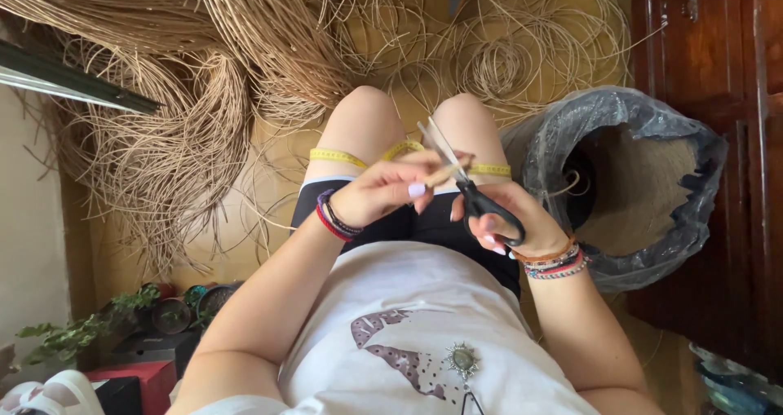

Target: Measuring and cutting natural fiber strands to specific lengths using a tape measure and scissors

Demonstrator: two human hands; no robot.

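Head view: left hand (pixel 377 193) pinching a short pale strip of cane (pixel 445 173) over the lap, thumb close beside the blades. Right hand (pixel 510 219) curled through the black handles of scissors (pixel 462 174), blades parted around the strip. Yellow tape measure (pixel 336 157) draped across the thighs. Cane bundles (pixel 188 97) heaped on the floor, bag-lined basket (pixel 636 178) at right. Likely hazards: a nicked thumb from closing too near, a slanted cut from a twisting strip.
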